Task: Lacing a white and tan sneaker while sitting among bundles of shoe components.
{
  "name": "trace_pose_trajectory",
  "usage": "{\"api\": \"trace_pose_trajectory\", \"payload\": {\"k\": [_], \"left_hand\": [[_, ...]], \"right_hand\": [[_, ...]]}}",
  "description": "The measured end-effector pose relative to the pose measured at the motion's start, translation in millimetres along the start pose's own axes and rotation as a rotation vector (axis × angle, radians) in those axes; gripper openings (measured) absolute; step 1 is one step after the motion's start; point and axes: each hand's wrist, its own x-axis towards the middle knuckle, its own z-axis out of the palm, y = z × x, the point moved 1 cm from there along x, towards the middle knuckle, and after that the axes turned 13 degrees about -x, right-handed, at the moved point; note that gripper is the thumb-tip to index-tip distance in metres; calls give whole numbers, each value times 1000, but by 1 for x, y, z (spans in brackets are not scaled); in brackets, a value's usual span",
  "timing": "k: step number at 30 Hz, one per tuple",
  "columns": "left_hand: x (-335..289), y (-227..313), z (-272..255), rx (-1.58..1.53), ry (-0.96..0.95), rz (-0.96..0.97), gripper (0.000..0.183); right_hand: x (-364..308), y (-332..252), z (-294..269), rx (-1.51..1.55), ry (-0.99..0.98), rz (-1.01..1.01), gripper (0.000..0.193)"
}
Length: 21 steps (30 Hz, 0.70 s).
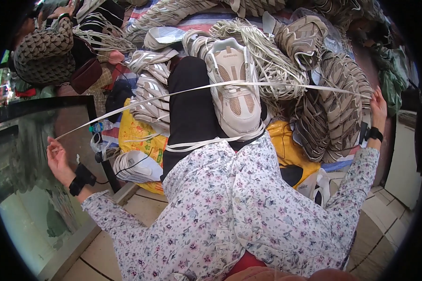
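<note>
Left hand [58,157] pinching one length of white shoelace [126,107]; right hand [379,107] pinching the other, arms spread wide, probably to even the two ends; beige sneaker upper [241,114] lies across the lap beside the black-trousered leg [190,100], toe nearest the body, presumably for support; spare laces [279,61] bundled just beyond, likely for easy reach.

Beige tiles with dark joints pave the near floor [380,213]. A dark-framed glass pane [18,161] stands left, reflecting light; a pale panel [404,159] stands right.
</note>
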Motion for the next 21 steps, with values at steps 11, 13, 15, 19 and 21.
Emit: {"api": "trace_pose_trajectory", "payload": {"k": [11, 13, 15, 19, 21], "left_hand": [[-19, 43, 56, 807, -217, 403, 33], [-34, 15, 72, 1275, -443, 589, 33], [-8, -31, 106, 891, -239, 488, 34], [-21, -209, 118, 991, -520, 86, 30], [-30, -309, 118, 1114, -582, -128, 22]], "right_hand": [[-40, -56, -130, -332, 486, -166, 21], [-63, -33, -52, -541, 280, -197, 25], [-93, 2, 51, -634, -57, -254, 32], [-155, 107, 263, -471, -420, -114, 29], [-186, 146, 337, -363, -603, 46, 18]]}}
